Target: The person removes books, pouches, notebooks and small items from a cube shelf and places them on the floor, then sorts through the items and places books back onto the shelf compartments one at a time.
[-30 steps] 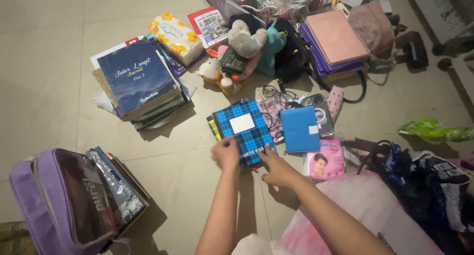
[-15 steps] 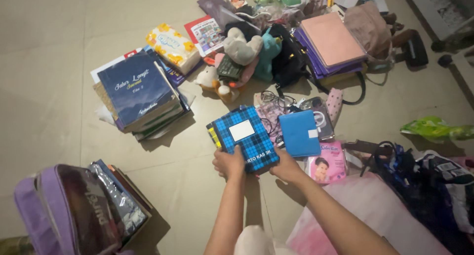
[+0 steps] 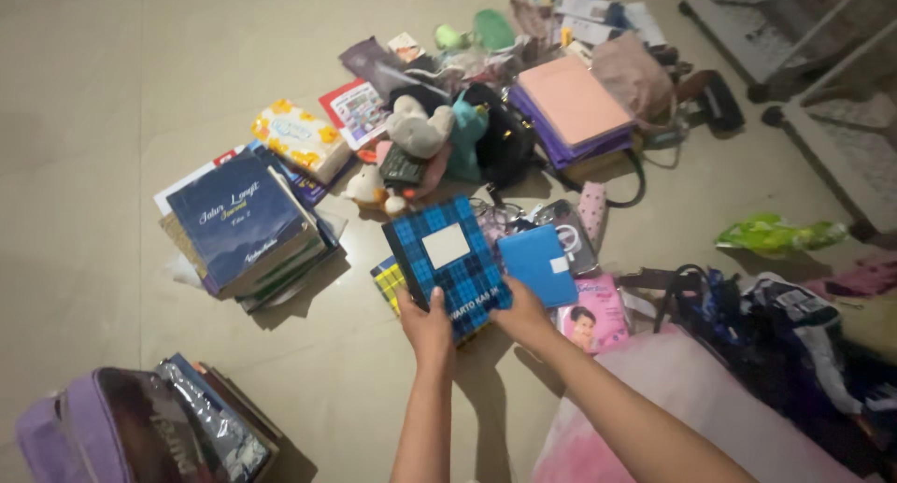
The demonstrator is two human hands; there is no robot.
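Both my hands hold a blue plaid notebook (image 3: 447, 259) with a white label, lifted a little above the tiled floor. My left hand (image 3: 427, 326) grips its near edge with the thumb on the cover. My right hand (image 3: 523, 317) grips its near right corner. Under the notebook lies a yellow-checked book (image 3: 387, 279). A plain blue booklet (image 3: 539, 262) lies just to its right, and a pink picture book (image 3: 590, 317) is next to my right wrist.
A stack of books topped by a dark blue hardcover (image 3: 239, 223) lies to the left. Plush toys (image 3: 418, 133), a black bag (image 3: 505, 142) and pink folders (image 3: 572, 105) sit behind. A purple backpack (image 3: 103, 432) with books is at the lower left. Bags and clothes (image 3: 794, 324) pile at the right.
My hands have raised the plaid notebook off the pile and tilted it; the yellow-checked book beneath shows more. The camera view has shifted slightly.
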